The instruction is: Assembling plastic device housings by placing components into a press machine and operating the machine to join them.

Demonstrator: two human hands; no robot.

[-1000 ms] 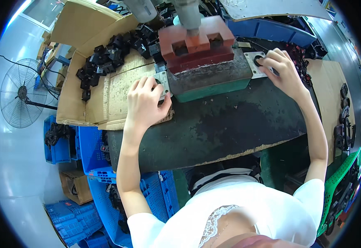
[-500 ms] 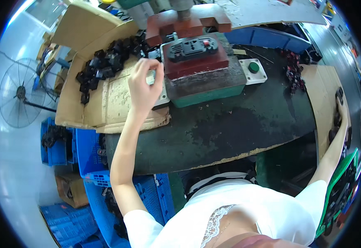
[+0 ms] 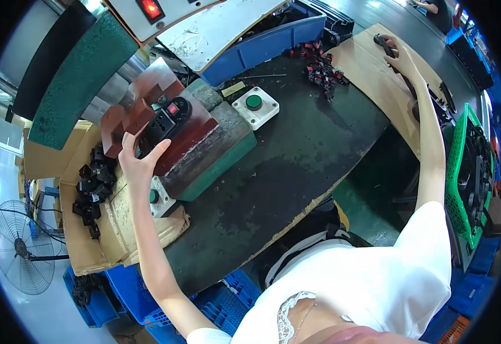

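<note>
My left hand (image 3: 138,167) is at the near end of a black power strip (image 3: 167,123) with a red switch. Its thumb and fingers straddle that end. The strip sits on a dark red fixture block (image 3: 196,137) on the press bed, beneath the red upper tool (image 3: 129,117). Far to the right, my right hand (image 3: 402,62) is curled round a long black plastic part (image 3: 383,45) over a cardboard sheet (image 3: 359,57). The hand hides some of that part.
Green push buttons (image 3: 254,102) on white boxes flank the press. A cardboard box (image 3: 84,241) holds black pieces (image 3: 96,183) at left. Small red-and-black pieces (image 3: 322,69) lie near a blue bin (image 3: 267,46). A green basket (image 3: 457,189) stands at right, a fan (image 3: 21,246) at left.
The view has swung to the right. My left hand has gone from a pinch beside the fixture to the power strip's end. My right hand has lifted a black part off the pile.
</note>
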